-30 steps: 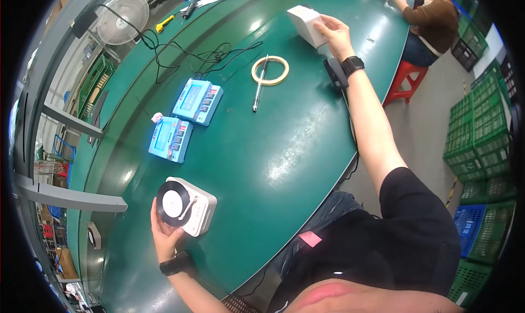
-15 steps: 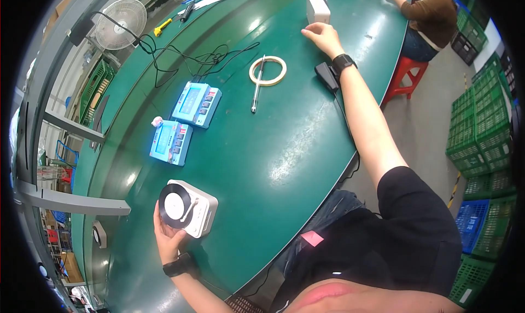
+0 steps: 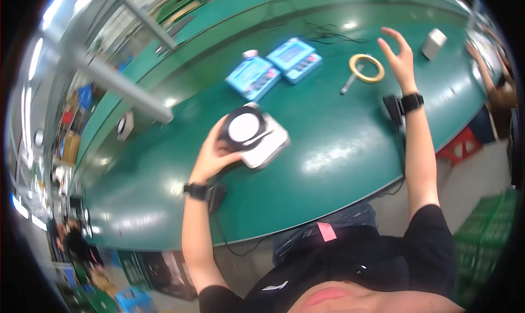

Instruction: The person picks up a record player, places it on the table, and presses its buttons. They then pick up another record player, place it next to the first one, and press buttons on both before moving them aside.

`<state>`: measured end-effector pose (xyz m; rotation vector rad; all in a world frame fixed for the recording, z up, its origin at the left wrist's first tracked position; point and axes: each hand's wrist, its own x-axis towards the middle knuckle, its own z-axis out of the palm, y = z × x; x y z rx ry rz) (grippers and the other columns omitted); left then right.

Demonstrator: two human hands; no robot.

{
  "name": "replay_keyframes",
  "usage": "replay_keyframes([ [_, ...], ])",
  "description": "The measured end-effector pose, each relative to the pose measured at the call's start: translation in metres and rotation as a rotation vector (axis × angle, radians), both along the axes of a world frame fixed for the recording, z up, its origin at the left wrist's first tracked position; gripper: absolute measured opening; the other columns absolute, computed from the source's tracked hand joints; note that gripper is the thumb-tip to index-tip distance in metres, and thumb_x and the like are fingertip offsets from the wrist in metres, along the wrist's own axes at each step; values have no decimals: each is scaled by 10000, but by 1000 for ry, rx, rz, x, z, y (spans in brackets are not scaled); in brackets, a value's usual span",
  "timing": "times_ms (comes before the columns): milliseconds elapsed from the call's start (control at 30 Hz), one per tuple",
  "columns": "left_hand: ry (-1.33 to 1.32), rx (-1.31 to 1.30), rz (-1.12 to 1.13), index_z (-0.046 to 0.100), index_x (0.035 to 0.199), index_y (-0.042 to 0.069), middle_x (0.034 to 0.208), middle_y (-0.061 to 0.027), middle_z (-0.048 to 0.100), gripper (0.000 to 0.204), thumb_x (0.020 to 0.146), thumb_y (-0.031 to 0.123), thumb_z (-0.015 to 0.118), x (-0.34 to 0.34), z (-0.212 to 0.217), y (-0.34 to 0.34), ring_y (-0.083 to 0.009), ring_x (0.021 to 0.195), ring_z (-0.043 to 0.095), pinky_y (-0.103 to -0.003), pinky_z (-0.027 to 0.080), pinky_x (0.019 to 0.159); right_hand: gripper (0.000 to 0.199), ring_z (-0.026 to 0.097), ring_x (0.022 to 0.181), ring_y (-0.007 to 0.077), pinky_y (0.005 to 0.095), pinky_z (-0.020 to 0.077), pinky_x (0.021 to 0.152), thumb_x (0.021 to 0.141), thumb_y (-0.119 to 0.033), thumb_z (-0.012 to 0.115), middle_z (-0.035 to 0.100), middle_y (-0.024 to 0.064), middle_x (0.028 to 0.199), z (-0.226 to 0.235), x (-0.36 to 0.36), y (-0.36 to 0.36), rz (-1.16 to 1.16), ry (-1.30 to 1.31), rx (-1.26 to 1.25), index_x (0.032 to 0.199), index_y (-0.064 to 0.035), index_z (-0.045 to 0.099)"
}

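My left hand (image 3: pixel 214 154) grips the near edge of a white square device (image 3: pixel 262 141) with a black round ring and white disc on top, resting on the green table (image 3: pixel 339 149). My right hand (image 3: pixel 398 57) hovers open above the table, fingers spread, holding nothing. It is next to a roll of tan tape (image 3: pixel 366 68) and a pen-like tool (image 3: pixel 348 84). A small white box (image 3: pixel 433 44) stands on the table beyond my right hand.
Two blue flat boxes (image 3: pixel 276 67) lie at the table's far middle, with black cables (image 3: pixel 328 34) behind them. A black object (image 3: pixel 392 109) sits by my right wrist. Another person's arm (image 3: pixel 489 78) reaches in at the far right. A red stool (image 3: pixel 462 143) stands below.
My right hand let go of the white box, left it standing farther off, and drew back open. The view swung, so the table now appears rotated. My left hand stays on the white device.
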<state>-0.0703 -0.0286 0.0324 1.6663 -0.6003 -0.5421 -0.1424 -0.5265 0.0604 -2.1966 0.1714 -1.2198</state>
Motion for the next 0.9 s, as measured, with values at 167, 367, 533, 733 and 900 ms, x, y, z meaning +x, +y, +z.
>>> replay_keyframes([
  [167,-244,236,-4,280,1455,91,1270,-118,507,964,678,232,833,1,9,-35,-114,760,600,-261,506,606,418,438,1258,228,350,340,1045,894,-195,587,466,122,1367,-3,18,166,868,387,239,1281,-54,517],
  [367,-204,144,-122,315,1435,71,1205,-98,547,878,730,278,795,26,-7,-43,-103,760,586,-244,498,664,547,320,1360,276,373,297,1085,796,-215,685,312,153,1476,-17,7,204,967,511,-7,1288,-59,503],
  [533,244,-335,5,379,1382,61,1216,-89,551,627,849,184,685,40,-19,-17,-88,797,572,-237,490,734,730,273,1387,301,388,273,1101,679,-301,783,231,166,1517,-38,10,187,1025,527,31,1301,-60,487],
  [733,363,-453,22,434,1319,51,1170,-84,571,458,915,170,614,39,-21,-17,-79,824,579,-240,502,754,909,275,1379,338,414,291,1096,537,-358,870,167,172,1532,-35,7,191,1097,478,103,1306,-68,481],
  [900,376,-443,35,437,1313,45,1143,-72,583,447,920,175,606,40,-20,-13,-73,830,575,-232,503,760,942,284,1373,338,425,305,1090,507,-370,880,177,172,1525,-37,8,195,1084,490,134,1307,-73,480],
])
